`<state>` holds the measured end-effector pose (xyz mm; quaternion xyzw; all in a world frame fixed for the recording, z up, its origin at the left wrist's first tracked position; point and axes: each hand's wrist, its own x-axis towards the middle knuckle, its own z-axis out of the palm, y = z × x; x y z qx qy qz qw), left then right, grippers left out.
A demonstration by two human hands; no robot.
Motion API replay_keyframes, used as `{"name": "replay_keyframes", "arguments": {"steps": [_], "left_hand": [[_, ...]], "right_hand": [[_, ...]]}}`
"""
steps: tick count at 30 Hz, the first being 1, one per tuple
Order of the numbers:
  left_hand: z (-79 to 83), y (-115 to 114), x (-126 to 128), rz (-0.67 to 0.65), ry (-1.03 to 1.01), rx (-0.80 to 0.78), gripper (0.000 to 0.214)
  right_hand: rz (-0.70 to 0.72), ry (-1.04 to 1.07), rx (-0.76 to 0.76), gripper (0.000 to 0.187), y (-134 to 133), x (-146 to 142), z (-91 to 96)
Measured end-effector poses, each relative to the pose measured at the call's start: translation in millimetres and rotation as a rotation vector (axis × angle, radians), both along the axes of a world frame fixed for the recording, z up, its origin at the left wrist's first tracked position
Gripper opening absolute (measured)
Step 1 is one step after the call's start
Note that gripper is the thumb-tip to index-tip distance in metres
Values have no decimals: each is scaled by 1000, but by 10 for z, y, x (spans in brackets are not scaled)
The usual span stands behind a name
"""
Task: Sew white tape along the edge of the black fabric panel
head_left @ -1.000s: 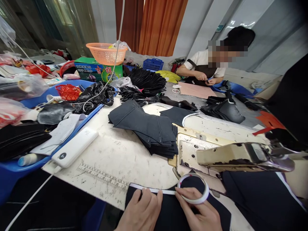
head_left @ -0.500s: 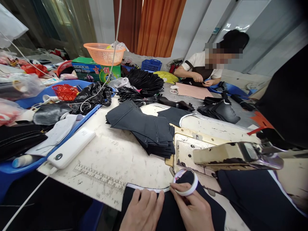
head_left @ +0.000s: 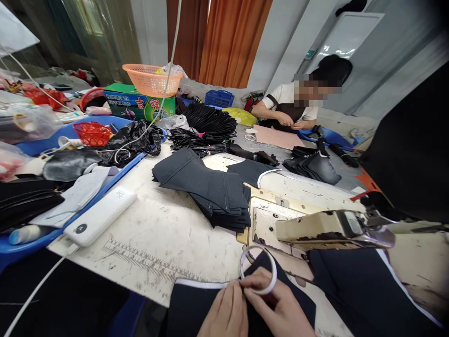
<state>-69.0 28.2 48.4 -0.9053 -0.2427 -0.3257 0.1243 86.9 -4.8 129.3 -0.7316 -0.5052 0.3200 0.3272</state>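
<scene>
White and ring-shaped, the tape roll [head_left: 273,274] sits clamped in our right hand [head_left: 277,303]; our left hand [head_left: 227,310], fingers together, grip unclear, rests on the flat black fabric panel [head_left: 187,311] on the counter [head_left: 154,224]. We should lay the narrow white strip [head_left: 198,283] flush, unstretched.

Dark fabric [head_left: 189,310], white tape [head_left: 201,284] along edge

From the left hand [head_left: 226,311] and right hand [head_left: 275,302], the widest way runs toward ten o'clock, over bare tabletop [head_left: 157,224], up to a white power bank [head_left: 101,217]. A cloth stack [head_left: 206,187] blocks eleven o'clock; the sewing machine [head_left: 315,229] bars two. The tape roll [head_left: 273,275] rises at the right hand's eleven o'clock, leaving little room between the hands.
</scene>
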Motion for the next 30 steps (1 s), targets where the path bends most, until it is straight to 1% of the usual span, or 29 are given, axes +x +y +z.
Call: {"name": "replay_keyframes", "arguments": {"steps": [2,3,5,7,8,10,12,14,19,25,30], "left_hand": [[1,5,-159,-11,9,5,27],[8,8,-239,-23,25,9,27],[30,11,-357,-42,72,19,28],[54,2,-392,-49,112,20,29],[66,-4,-378,-44,124,22,29],[84,-14,-305,-7,115,14,30],[99,-15,-206,42,87,-1,34],[115,-7,-118,75,73,-24,36],[158,18,-18,111,123,-48,36],[175,8,-36,105,177,-7,35],[149,-18,-71,64,278,-50,36]], "right_hand": [[71,146,-68,19,-72,36,106],[63,177,-76,20,-99,63,131],[-36,134,-16,21,-115,127,113],[-150,-5,117,21,-78,188,19],[-185,-79,186,19,-48,210,-38],[-193,-192,299,15,15,229,-136],[-161,-256,360,13,56,222,-182],[-140,-293,392,12,67,206,-178],[-100,-369,400,14,56,183,-133],[-74,-508,431,18,121,174,-186],[-69,-592,421,24,143,171,-230]]}}
